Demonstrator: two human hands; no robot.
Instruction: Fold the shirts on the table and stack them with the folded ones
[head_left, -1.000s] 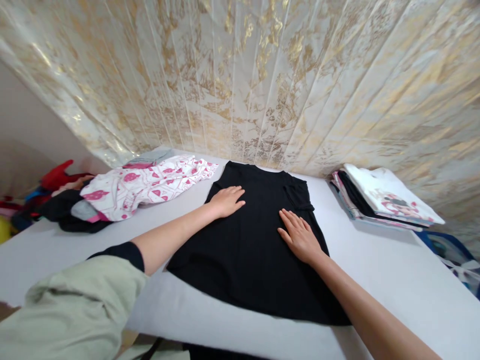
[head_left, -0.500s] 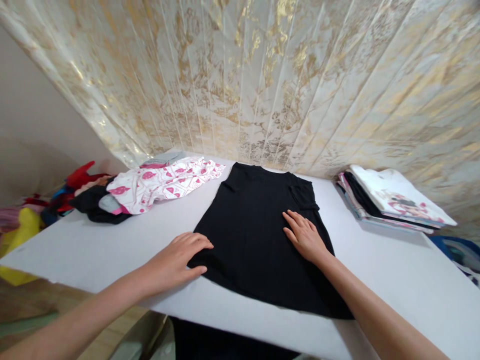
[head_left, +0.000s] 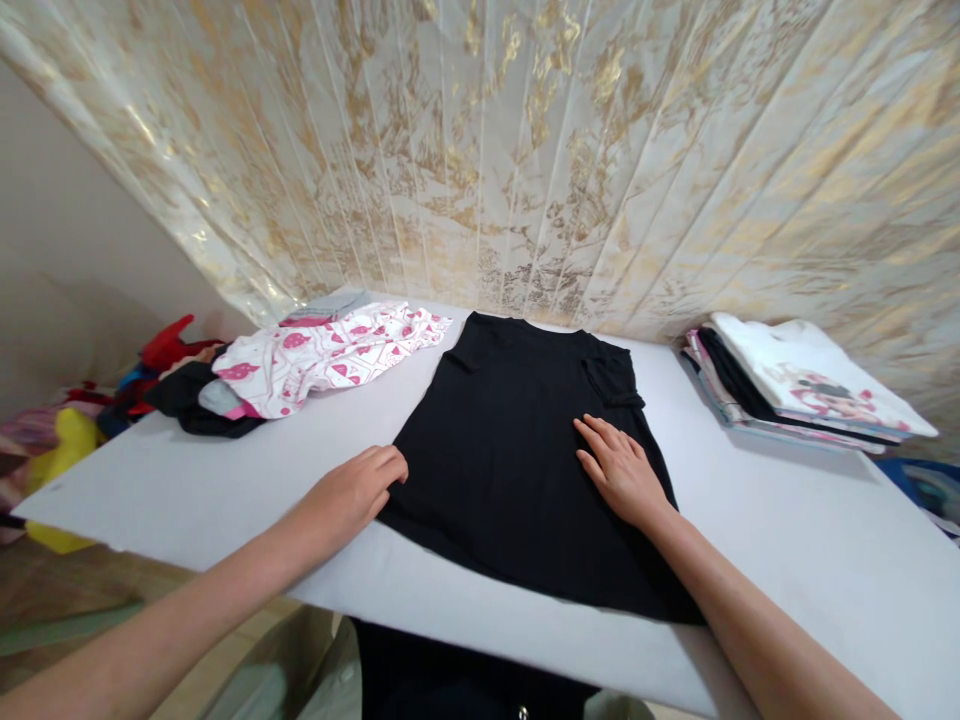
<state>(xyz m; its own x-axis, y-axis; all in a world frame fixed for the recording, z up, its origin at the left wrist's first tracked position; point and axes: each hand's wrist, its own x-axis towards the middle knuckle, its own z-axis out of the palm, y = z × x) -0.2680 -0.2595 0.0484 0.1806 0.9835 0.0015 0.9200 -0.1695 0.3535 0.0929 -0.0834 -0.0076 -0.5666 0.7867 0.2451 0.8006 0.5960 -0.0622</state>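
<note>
A black T-shirt lies spread on the white table, its neck end toward the curtain and its hem toward me. Both sleeves are folded in over the body. My left hand is at the shirt's left edge near the hem, fingers curled closed on the cloth; the thumb is mostly hidden. My right hand rests flat on the right half of the shirt, fingers stretched out, below the folded right sleeve.
On the right stands a stack of folded clothes, a white printed shirt on top. A pink-and-white patterned garment lies crumpled at the left, beside a black one. More clothes are piled beyond the table's left edge. A gold-patterned curtain hangs behind.
My left hand has closed, its fingers curling in at the shirt's left edge where they were stretched out before. My right hand stays flat on the shirt. The view has shifted slightly.
</note>
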